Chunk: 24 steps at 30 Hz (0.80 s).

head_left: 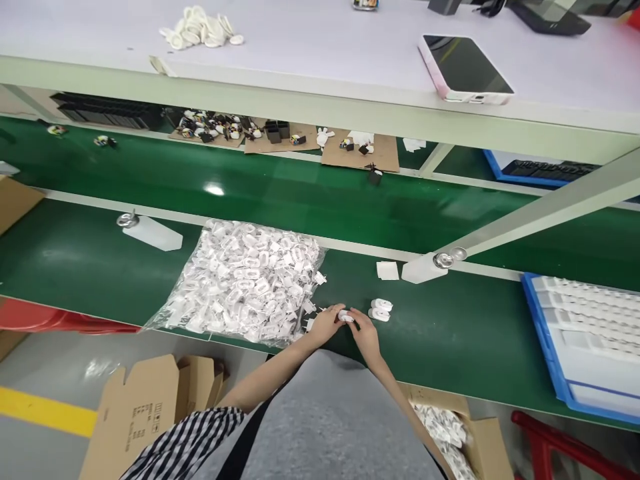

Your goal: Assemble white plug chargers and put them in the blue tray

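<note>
Print (145, 420) on the brown cardboard carton (117, 433) is too small to read. The left hand (324, 325) and right hand (367, 337) grasp a small white oval plastic piece (345, 316) between their fingertips.

From head height, looking forward and down over the workbench (460, 333)

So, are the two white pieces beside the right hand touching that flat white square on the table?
Apart: the head view shows green tabletop between the two white pieces and the flat white square.
</note>
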Each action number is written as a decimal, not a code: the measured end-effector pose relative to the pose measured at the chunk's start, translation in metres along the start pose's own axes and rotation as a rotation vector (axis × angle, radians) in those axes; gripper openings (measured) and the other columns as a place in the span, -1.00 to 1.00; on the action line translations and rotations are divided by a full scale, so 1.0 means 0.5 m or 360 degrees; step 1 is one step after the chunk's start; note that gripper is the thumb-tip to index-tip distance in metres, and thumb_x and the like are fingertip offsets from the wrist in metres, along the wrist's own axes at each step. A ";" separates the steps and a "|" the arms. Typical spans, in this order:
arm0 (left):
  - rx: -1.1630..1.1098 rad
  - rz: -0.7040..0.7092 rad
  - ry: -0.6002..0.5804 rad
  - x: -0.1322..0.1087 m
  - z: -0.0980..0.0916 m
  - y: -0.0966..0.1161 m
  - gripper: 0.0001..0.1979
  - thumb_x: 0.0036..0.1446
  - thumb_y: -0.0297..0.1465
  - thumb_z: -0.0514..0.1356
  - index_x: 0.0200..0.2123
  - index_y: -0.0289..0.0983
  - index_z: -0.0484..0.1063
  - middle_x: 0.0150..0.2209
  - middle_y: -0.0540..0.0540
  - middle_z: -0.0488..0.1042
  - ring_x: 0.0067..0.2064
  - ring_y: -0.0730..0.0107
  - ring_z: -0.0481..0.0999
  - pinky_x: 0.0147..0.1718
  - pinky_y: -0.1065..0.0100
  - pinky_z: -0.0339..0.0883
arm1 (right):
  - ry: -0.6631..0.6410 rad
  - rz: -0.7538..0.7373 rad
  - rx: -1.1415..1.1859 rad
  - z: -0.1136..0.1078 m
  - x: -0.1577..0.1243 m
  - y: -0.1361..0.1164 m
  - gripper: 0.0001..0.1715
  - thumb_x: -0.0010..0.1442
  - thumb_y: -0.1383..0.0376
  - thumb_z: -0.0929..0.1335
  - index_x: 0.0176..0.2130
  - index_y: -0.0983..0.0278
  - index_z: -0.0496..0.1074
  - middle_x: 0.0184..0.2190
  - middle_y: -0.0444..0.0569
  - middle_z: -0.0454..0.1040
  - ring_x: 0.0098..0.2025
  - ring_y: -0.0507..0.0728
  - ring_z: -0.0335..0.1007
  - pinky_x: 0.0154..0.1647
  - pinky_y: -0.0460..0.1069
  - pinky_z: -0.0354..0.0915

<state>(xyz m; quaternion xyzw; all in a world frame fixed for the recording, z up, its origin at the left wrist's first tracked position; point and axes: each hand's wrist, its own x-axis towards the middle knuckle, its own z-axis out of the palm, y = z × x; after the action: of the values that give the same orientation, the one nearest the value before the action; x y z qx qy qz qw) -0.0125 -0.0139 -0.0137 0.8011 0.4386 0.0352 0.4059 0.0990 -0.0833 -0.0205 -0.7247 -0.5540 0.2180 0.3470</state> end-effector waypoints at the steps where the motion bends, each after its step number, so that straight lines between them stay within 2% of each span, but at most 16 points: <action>1: 0.0040 -0.0004 -0.0013 -0.002 0.001 0.000 -0.67 -0.07 -0.45 0.09 -0.16 -0.28 0.21 -0.19 -0.08 0.33 -0.22 0.40 0.34 -0.25 0.40 0.21 | -0.0024 -0.0026 -0.0031 -0.001 0.001 0.001 -0.74 0.02 0.25 0.17 -0.33 0.25 0.37 -0.23 0.02 0.36 -0.19 0.13 0.26 -0.18 0.06 0.21; 6: 0.0224 0.0017 -0.0083 -0.009 -0.005 0.004 -0.70 0.00 -0.43 0.02 -0.13 -0.30 0.20 -0.13 -0.10 0.31 -0.16 0.39 0.32 -0.21 0.42 0.19 | -0.0229 -0.0021 -0.0173 -0.012 0.010 0.002 -0.75 0.02 0.34 0.18 -0.29 0.25 0.35 -0.20 0.00 0.35 -0.19 0.11 0.26 -0.19 0.03 0.22; 10: 0.0406 0.0033 -0.0226 -0.001 -0.027 0.025 -0.65 0.00 -0.41 0.03 -0.09 -0.32 0.18 -0.09 -0.15 0.27 -0.13 0.33 0.30 -0.18 0.39 0.18 | -0.0365 0.0095 -0.0260 -0.019 0.020 -0.002 -0.70 -0.01 0.38 0.21 -0.21 0.26 0.31 -0.19 0.00 0.34 -0.20 0.13 0.28 -0.22 0.02 0.24; 13: 0.0623 -0.0056 -0.0417 0.013 -0.046 0.052 -0.69 -0.01 -0.47 0.03 -0.13 -0.36 0.22 -0.23 -0.20 0.37 -0.24 0.25 0.37 -0.30 0.32 0.24 | -0.0477 0.0171 -0.0344 -0.023 0.028 -0.007 -0.66 -0.05 0.41 0.25 -0.18 0.28 0.29 -0.17 0.01 0.33 -0.18 0.15 0.26 -0.20 0.02 0.22; 17: 0.0751 -0.0088 -0.0611 0.037 -0.053 0.078 -0.84 -0.08 -0.53 0.07 -0.35 -0.40 0.36 -0.40 -0.22 0.42 -0.30 0.19 0.39 -0.35 0.30 0.25 | -0.0668 0.0186 -0.0413 -0.030 0.046 -0.011 -0.66 -0.07 0.44 0.28 -0.20 0.34 0.31 -0.22 0.07 0.35 -0.18 0.17 0.26 -0.19 0.00 0.20; 19: 0.0751 -0.0100 -0.0620 0.052 -0.053 0.082 -0.87 -0.08 -0.55 0.06 -0.40 -0.39 0.37 -0.40 -0.22 0.42 -0.29 0.21 0.39 -0.33 0.32 0.24 | -0.0708 0.0198 -0.0458 -0.033 0.063 -0.014 -0.66 -0.06 0.45 0.26 -0.19 0.35 0.30 -0.24 0.07 0.37 -0.22 0.17 0.29 -0.23 -0.01 0.22; 24: 0.0760 -0.0111 -0.0570 0.086 -0.072 0.085 -0.80 -0.02 -0.53 0.01 -0.27 -0.39 0.31 -0.33 -0.24 0.39 -0.24 0.23 0.37 -0.30 0.31 0.23 | -0.0666 0.0242 -0.0596 -0.033 0.106 -0.030 -0.67 -0.03 0.44 0.25 -0.19 0.33 0.29 -0.25 0.08 0.36 -0.23 0.18 0.29 -0.29 -0.03 0.22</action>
<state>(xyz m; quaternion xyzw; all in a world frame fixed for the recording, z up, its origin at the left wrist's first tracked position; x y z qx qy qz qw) 0.0276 0.0279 0.0262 0.8518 0.3831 -0.2247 0.2777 0.1162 -0.0345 0.0051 -0.7548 -0.5883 0.2821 0.0679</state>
